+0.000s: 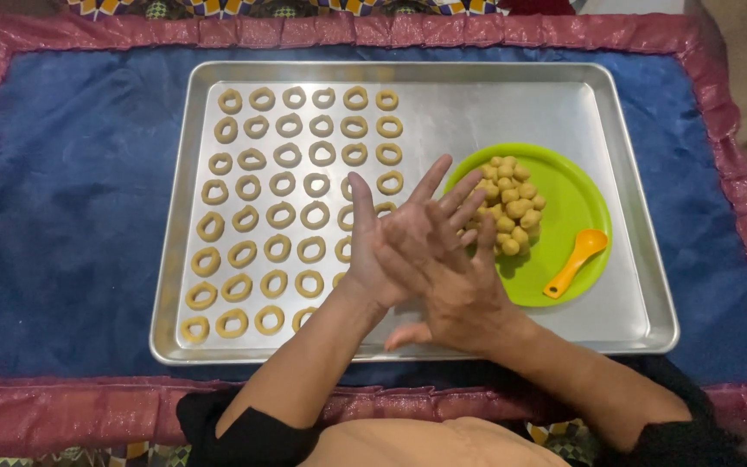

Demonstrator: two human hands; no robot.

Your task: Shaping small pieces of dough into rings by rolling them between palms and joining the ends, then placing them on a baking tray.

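My left hand [391, 238] and my right hand [456, 290] are pressed palm to palm above the middle of a metal baking tray [641, 207], with the right one lying across the left. All fingers are stretched out and apart. Whatever may lie between the palms is hidden. Several rows of tan dough rings [283, 183] fill the tray's left half, partly covered by my hands. Just right of my hands, a green plate [572, 199] holds a heap of small dough balls [512, 203] and an orange spoon [574, 262].
The tray rests on a blue cloth [71, 199] with a pink border [45, 406]. Bare metal shows in the tray's upper right [494, 108] and along its near edge. My dark sleeves reach to the forearms.
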